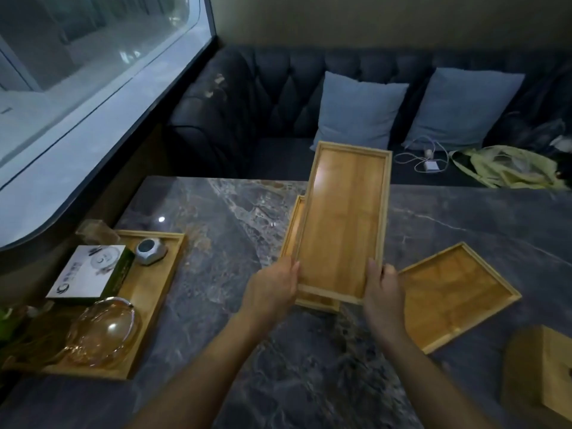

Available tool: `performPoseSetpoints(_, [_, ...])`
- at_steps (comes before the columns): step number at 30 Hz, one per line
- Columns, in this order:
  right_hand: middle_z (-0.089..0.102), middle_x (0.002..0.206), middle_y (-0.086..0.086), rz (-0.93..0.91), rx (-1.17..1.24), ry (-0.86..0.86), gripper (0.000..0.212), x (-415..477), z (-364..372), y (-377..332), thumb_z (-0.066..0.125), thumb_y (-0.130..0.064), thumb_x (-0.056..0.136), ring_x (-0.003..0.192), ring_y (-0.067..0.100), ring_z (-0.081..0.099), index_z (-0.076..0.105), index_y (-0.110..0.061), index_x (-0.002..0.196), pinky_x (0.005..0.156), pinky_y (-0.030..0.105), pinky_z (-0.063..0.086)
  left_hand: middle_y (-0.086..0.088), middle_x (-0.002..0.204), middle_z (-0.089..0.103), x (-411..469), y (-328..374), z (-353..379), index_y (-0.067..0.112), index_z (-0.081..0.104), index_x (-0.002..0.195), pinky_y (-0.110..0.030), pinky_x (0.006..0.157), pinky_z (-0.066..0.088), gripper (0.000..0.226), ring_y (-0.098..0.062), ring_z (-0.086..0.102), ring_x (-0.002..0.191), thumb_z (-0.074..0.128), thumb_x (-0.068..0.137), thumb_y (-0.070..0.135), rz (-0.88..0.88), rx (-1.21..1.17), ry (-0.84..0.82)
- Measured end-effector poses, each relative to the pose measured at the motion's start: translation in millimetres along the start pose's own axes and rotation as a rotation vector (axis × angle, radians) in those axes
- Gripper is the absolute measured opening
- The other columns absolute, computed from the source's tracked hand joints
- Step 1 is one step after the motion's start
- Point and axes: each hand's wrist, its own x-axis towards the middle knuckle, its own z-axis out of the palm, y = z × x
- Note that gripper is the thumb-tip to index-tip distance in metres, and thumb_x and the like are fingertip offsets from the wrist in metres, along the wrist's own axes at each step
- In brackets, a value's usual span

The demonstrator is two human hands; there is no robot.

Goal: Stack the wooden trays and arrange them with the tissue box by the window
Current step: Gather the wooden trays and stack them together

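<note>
At the centre of the frame, a person's left hand (274, 283) and right hand (382, 287) grip the near corners of a long wooden tray (345, 221), holding it tilted above a second tray (294, 230) lying skewed on the marble counter (216, 212). Squaring the upper tray's edges over the lower before letting go would seat it cleanly. A third tray (455, 292) waits at right; the wooden box (554, 366) at lower right, cropped by the frame, is possibly the tissue box. At left, by the window (77, 88), a loaded tray (154, 274) fills the counter's edge, while bare marble lies open between.
</note>
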Motion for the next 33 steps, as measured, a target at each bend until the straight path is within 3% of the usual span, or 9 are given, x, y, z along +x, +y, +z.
performPoseSetpoints(2, [0.054, 0.078, 0.007, 0.017, -0.176, -0.071, 0.036, 10.7, 12.3, 5.7, 0.029, -0.034, 0.099, 0.077, 0.028, 0.053, 0.052, -0.008, 0.089, 0.059, 0.034, 0.035, -0.024, 0.097, 0.068, 5.0, -11.7, 3.8, 0.004, 0.053, 0.105, -0.047, 0.074, 0.049, 0.034, -0.042, 0.063, 0.087, 0.030, 0.097, 0.029, 0.014, 0.098, 0.009])
performPoseSetpoints(6, [0.061, 0.103, 0.025, -0.007, -0.575, -0.204, 0.044, 21.9, 32.6, 20.6, 0.023, -0.031, 0.100, 0.095, 0.038, 0.057, 0.053, 0.000, 0.093, 0.076, 0.040, 0.042, -0.034, 0.076, 0.068, 9.4, -34.0, 11.0, -0.005, 0.058, 0.086, -0.048, 0.060, 0.053, 0.030, -0.049, 0.064, 0.066, 0.044, 0.093, 0.020, 0.065, 0.171, 0.016])
performPoseSetpoints(10, [0.065, 0.103, 0.024, -0.030, -0.725, -0.205, 0.042, 20.9, 44.5, 29.1, 0.024, -0.028, 0.100, 0.095, 0.039, 0.060, 0.055, 0.000, 0.093, 0.075, 0.041, 0.045, -0.027, 0.091, 0.069, 12.4, -52.3, 23.5, 0.002, 0.054, 0.095, -0.043, 0.067, 0.050, 0.035, -0.043, 0.065, 0.080, 0.029, 0.098, 0.027, 0.074, 0.263, -0.075])
performPoseSetpoints(17, [0.066, 0.102, 0.028, -0.105, -0.798, -0.234, 0.035, 25.4, 57.1, 33.3, 0.028, -0.022, 0.099, 0.096, 0.041, 0.061, 0.051, 0.004, 0.100, 0.079, 0.045, 0.049, -0.024, 0.092, 0.070, 18.2, -68.8, 40.7, 0.006, 0.052, 0.094, -0.046, 0.067, 0.048, 0.036, -0.043, 0.064, 0.083, 0.029, 0.097, 0.033, -0.019, 0.243, -0.089])
performPoseSetpoints(27, [0.069, 0.090, 0.027, -0.193, -0.834, -0.187, 0.030, 21.7, 60.6, 42.8, 0.035, -0.025, 0.098, 0.085, 0.039, 0.065, 0.046, 0.003, 0.103, 0.064, 0.039, 0.049, -0.016, 0.090, 0.070, 15.3, -79.0, 53.8, 0.009, 0.052, 0.088, -0.041, 0.062, 0.048, 0.034, -0.037, 0.065, 0.081, 0.034, 0.096, 0.037, -0.084, 0.233, -0.106])
performPoseSetpoints(30, [0.069, 0.091, 0.022, -0.178, -0.801, -0.183, 0.031, 21.7, 55.8, 43.3, 0.035, -0.033, 0.097, 0.084, 0.037, 0.065, 0.044, -0.003, 0.104, 0.060, 0.037, 0.045, -0.013, 0.099, 0.063, 13.1, -79.3, 49.8, 0.011, 0.052, 0.099, -0.040, 0.071, 0.046, 0.027, -0.031, 0.060, 0.090, 0.046, 0.091, 0.037, -0.135, -0.017, -0.081])
performPoseSetpoints(33, [0.065, 0.106, 0.017, -0.180, -0.622, -0.254, 0.043, 17.6, 44.0, 42.2, 0.043, -0.042, 0.092, 0.095, 0.036, 0.061, 0.040, -0.011, 0.122, 0.068, 0.041, 0.050, -0.017, 0.112, 0.056, 6.9, -85.3, 40.4, 0.007, 0.053, 0.115, -0.030, 0.086, 0.043, 0.043, -0.026, 0.056, 0.101, 0.069, 0.079, 0.022, -0.009, -0.299, -0.155])
